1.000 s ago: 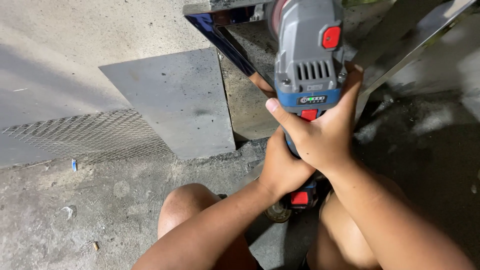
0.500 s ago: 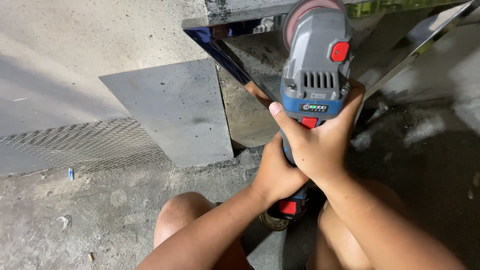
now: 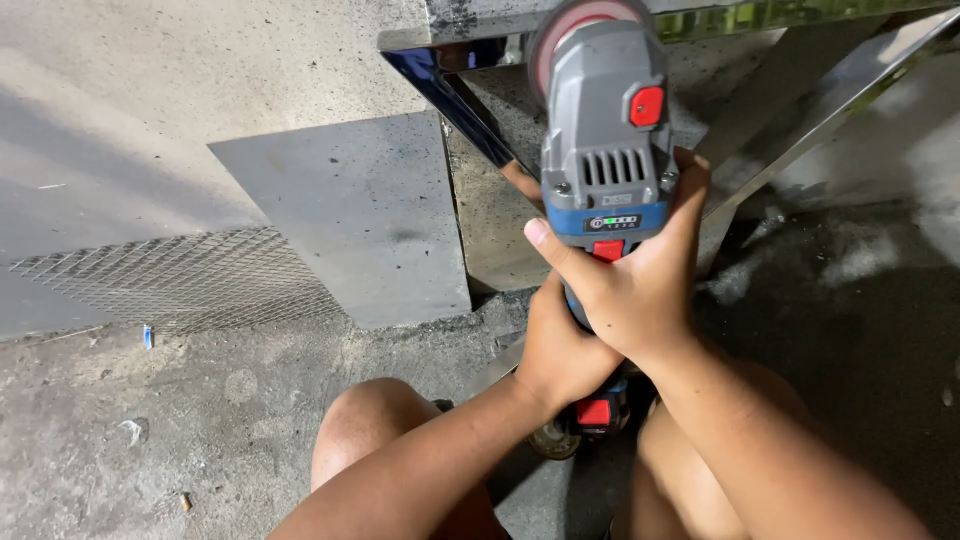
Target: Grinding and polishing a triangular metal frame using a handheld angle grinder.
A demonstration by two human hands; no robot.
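Two hands on one tool, down on a dusty concrete floor [image 3: 150, 440]. Biggest thing in shot: a flat grey metal sheet [image 3: 350, 215] propped at the left, with a strip of wire mesh [image 3: 170, 280] beside it. Ahead, a polished metal frame [image 3: 800, 110] with mirror-bright bars. Centre stage, the grey-and-blue angle grinder [image 3: 605, 150], its reddish disc [image 3: 575, 25] right up at the frame's top edge. Right hand [image 3: 630, 290] wraps the body, grip clamped tight around it; left hand [image 3: 560, 350] clamps the handle just below, touching the right.
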